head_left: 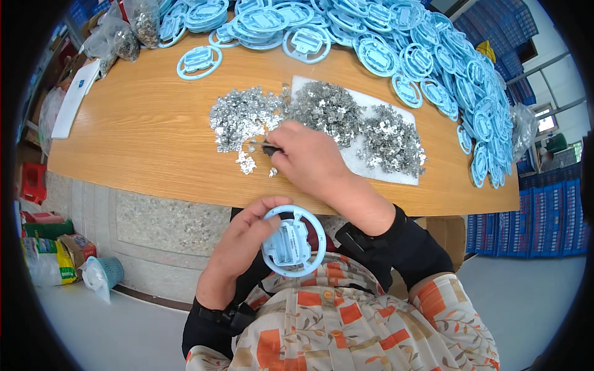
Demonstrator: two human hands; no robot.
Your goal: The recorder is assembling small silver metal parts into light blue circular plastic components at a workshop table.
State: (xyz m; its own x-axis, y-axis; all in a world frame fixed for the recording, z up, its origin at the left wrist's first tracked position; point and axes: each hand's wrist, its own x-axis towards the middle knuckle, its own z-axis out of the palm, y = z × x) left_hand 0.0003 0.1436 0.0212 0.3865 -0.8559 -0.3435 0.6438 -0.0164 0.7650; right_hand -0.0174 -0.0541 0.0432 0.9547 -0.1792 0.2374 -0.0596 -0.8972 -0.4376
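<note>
My left hand [244, 238] grips a light blue plastic steering wheel part [293, 247] by its left rim, just off the table's front edge. Its hub carries a rectangular recess. Over the table, my right hand [312, 157] is closed on a small dark-handled tool [271, 149] with a thin metal tip; its exact kind is unclear. The tip is beside a pile of small shiny metal pieces [241, 117]. A small cluster of the same metal pieces [245, 162] lies nearer to me.
Two heaps of darker metal pieces [393, 142] rest on a white foam sheet [411, 178]. Many blue steering wheel parts [377, 55] are piled along the table's far and right sides. Bags of small parts [143, 25] and a white strip [75, 102] are at the left.
</note>
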